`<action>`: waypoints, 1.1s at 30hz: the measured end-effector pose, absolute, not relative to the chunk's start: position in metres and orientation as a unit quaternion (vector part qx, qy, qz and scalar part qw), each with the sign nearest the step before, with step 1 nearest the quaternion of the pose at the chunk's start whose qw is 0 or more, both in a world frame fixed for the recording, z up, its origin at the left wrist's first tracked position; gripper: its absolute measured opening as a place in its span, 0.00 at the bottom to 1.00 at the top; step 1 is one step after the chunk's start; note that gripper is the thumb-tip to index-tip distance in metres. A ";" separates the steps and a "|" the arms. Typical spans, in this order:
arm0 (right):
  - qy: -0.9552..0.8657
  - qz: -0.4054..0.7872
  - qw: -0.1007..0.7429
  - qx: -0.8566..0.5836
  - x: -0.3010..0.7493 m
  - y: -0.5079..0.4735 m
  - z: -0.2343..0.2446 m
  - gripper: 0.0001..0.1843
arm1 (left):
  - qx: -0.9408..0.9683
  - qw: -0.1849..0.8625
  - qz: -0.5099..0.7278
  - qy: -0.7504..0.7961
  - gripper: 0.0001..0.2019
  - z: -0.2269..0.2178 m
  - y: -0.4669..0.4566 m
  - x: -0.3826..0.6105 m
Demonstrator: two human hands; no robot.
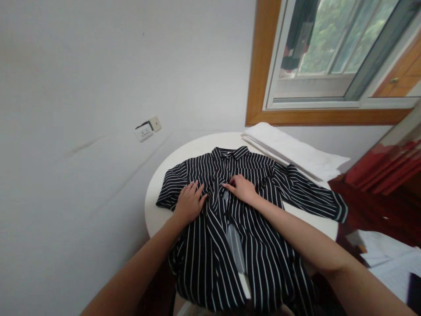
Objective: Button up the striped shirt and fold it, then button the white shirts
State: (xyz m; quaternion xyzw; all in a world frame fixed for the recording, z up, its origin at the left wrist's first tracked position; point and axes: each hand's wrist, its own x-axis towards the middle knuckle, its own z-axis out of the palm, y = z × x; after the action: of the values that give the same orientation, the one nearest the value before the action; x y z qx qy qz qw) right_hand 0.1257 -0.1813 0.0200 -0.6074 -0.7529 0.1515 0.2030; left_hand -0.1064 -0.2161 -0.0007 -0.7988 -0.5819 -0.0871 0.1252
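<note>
A black shirt with white stripes (263, 245) lies spread on a round white table (156, 219), its collar toward the wall. Below the chest its front hangs apart, and the lower part drapes over the near table edge. My left hand (190, 202) rests flat on the left front panel with the fingers apart. On the other side of the opening, my right hand (242, 189) pinches the front edge of the shirt between thumb and fingers. Whether a button is under those fingertips is too small to tell. The right sleeve in view reaches past the table edge.
Folded white cloth or sheets (289, 147) lie at the table's back right. A wall socket (144, 132) sits behind the table, and a wood-framed window (263, 116) is at the right. Papers (391, 259) and red fabric (384, 164) are at the far right.
</note>
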 end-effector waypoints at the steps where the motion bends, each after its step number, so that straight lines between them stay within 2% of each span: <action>1: -0.756 0.137 0.198 -0.609 0.124 -0.182 0.019 0.22 | -0.799 0.124 -0.089 -0.581 0.24 -0.002 -0.216 -0.106; 4: -0.760 0.131 0.206 -0.603 0.123 -0.181 0.014 0.11 | -0.802 0.117 -0.095 -0.577 0.25 -0.002 -0.216 -0.107; 6: -0.755 0.167 0.243 -0.586 0.127 -0.178 0.011 0.06 | -0.803 0.112 -0.099 -0.577 0.25 -0.002 -0.214 -0.109; 8: -0.737 0.247 0.309 -0.548 0.133 -0.175 0.009 0.07 | -0.803 0.109 -0.102 -0.576 0.24 -0.003 -0.213 -0.111; 12: -0.590 0.502 0.433 -0.461 0.143 -0.175 0.013 0.09 | -0.808 0.108 -0.108 -0.569 0.24 -0.006 -0.208 -0.118; 15: -0.480 0.616 0.470 -0.412 0.144 -0.179 0.022 0.13 | -0.812 0.103 -0.113 -0.564 0.24 -0.006 -0.206 -0.122; 18: -0.455 0.643 0.468 -0.400 0.142 -0.183 0.028 0.15 | -0.817 0.104 -0.113 -0.556 0.25 -0.006 -0.207 -0.123; 22: -0.560 0.541 0.448 -0.439 0.144 -0.187 0.028 0.14 | -0.820 0.115 -0.107 -0.551 0.25 -0.008 -0.212 -0.127; 24: -0.647 0.464 0.379 -0.471 0.147 -0.190 0.028 0.11 | -0.821 0.118 -0.105 -0.548 0.25 -0.009 -0.214 -0.132; 26: -0.733 0.391 0.273 -0.484 0.150 -0.192 0.030 0.08 | -0.826 0.120 -0.101 -0.542 0.24 -0.009 -0.216 -0.138; 28: -0.796 0.275 0.223 -0.491 0.154 -0.190 0.033 0.10 | -0.833 0.118 -0.094 -0.532 0.24 -0.009 -0.218 -0.145; 31: -0.828 0.067 0.241 -0.503 0.164 -0.180 0.032 0.16 | -0.847 0.110 -0.083 -0.513 0.24 -0.008 -0.220 -0.155; 33: -0.834 0.009 0.219 -0.506 0.171 -0.172 0.026 0.21 | -0.850 0.104 -0.080 -0.510 0.24 -0.008 -0.223 -0.159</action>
State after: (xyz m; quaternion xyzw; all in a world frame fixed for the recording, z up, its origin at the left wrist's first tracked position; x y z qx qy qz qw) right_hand 0.1710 -0.1717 0.0256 -0.5057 -0.8344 0.0088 0.2191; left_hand -0.1588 -0.2235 -0.0076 -0.8501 -0.5098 -0.0802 0.1045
